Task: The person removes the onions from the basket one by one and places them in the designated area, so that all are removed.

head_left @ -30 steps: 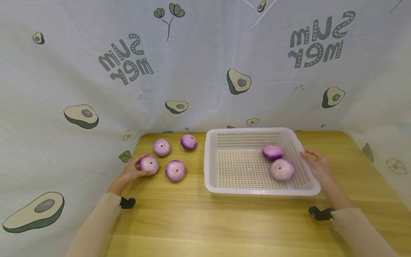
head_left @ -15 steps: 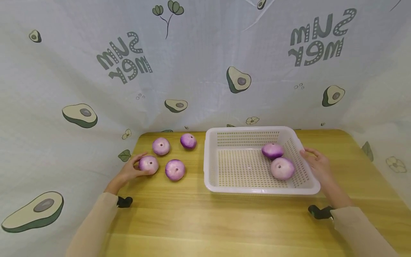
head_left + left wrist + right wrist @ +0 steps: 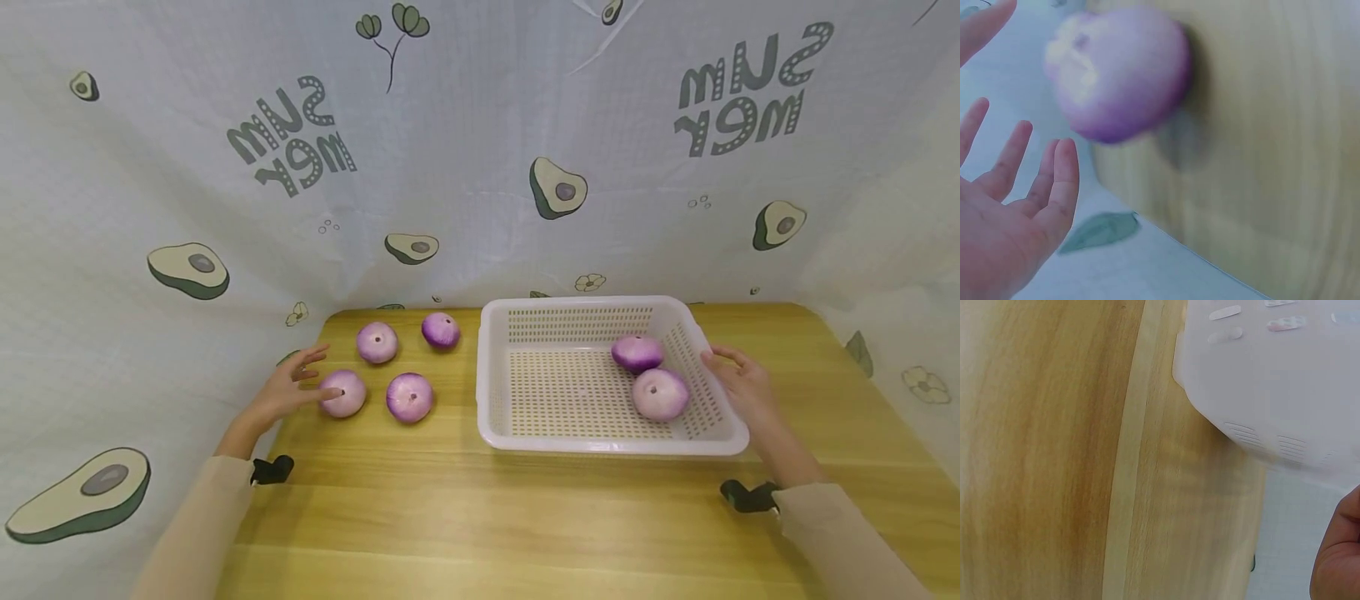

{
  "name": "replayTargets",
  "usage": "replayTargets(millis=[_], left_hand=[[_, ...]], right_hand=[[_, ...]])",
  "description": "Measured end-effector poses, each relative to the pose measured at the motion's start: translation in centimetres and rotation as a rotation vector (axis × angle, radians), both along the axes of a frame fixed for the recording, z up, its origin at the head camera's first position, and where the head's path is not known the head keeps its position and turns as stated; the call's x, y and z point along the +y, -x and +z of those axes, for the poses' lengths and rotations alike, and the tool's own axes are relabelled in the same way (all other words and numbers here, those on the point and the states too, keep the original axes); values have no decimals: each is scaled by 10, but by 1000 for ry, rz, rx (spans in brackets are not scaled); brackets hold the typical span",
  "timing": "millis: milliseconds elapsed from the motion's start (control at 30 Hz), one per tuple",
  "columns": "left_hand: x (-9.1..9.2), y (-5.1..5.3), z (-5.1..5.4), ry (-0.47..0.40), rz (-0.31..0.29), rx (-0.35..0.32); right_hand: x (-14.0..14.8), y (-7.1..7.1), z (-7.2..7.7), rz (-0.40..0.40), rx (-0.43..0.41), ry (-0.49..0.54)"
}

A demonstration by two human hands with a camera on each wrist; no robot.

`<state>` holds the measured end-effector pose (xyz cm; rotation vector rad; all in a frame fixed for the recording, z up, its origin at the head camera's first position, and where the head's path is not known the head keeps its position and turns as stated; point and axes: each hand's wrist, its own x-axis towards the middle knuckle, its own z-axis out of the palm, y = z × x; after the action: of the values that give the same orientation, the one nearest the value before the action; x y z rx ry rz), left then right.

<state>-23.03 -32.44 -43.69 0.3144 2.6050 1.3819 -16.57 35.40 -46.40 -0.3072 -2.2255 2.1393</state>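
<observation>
At the table's left, my left hand [image 3: 288, 390] is spread with straight fingers, and its thumb shows in front of the nearest purple onion [image 3: 345, 394]. In the left wrist view a gap separates that onion [image 3: 1125, 72] from the spread fingers [image 3: 1063, 181]. Three more onions sit close by: one behind it [image 3: 377, 342], one farther back [image 3: 440, 331] and one to its right [image 3: 409, 397]. My right hand [image 3: 738, 382] grips the right rim of a white plastic basket [image 3: 525, 442]. Two onions, a rear one [image 3: 637, 354] and a paler front one [image 3: 660, 395], lie against its right side.
The wooden table [image 3: 480, 517] ends at the back against a hanging white cloth [image 3: 465, 192] with avocado prints. The cloth also runs along the table's left side. A black wrist camera [image 3: 273, 469] juts from the left sleeve, another camera [image 3: 748, 497] from the right.
My left hand has let go of the onion, spread its fingers and drawn back leftward. That onion has shifted slightly left and nearer. The right hand and basket have stayed in place.
</observation>
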Motion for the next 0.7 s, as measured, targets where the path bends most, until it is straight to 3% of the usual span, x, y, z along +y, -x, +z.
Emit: replayTargets(millis=[167,333,700], left_hand=[[10,3,12,-62,-33,30],[26,9,23,-141,-48,30],[81,21,56,-308,-96,22]], right_hand=[[0,0,1,-2,-20,-49],[1,0,1,6,-12,-15],[0,-1,1,-9,-10,-54]])
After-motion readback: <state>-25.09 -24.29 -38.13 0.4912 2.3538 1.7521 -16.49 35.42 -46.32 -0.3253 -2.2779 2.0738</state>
